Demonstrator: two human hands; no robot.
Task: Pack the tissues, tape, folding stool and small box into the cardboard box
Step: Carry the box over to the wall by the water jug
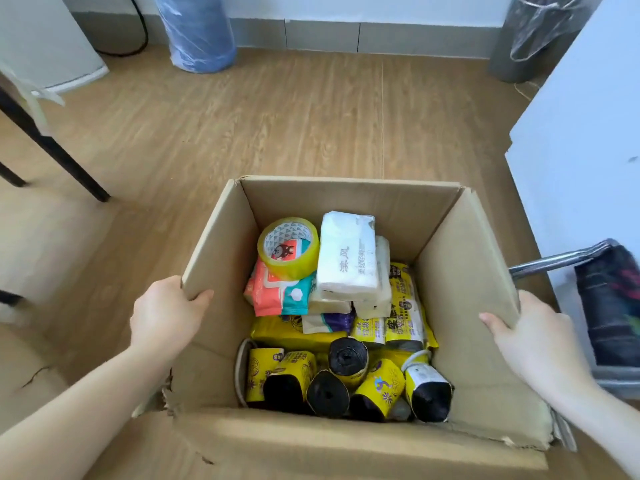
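An open cardboard box (349, 199) stands on the wooden floor in front of me. My left hand (166, 313) grips its left flap and my right hand (533, 337) grips its right flap. Inside lie a roll of yellowish clear tape (304, 265), white tissue packs (346, 258), a pink and teal wipes pack (277, 296) and several yellow-wrapped rolls of black bags (381, 386). The folding stool (609, 306), with metal legs and dark striped fabric, lies on the floor just right of the box. No small box shows.
Black table legs (52, 147) stand at the left. A blue plastic-wrapped cylinder (197, 32) and a grey bin (533, 36) stand by the far wall. White furniture (581, 150) rises at the right. Bare wooden floor (277, 126) stretches beyond the box.
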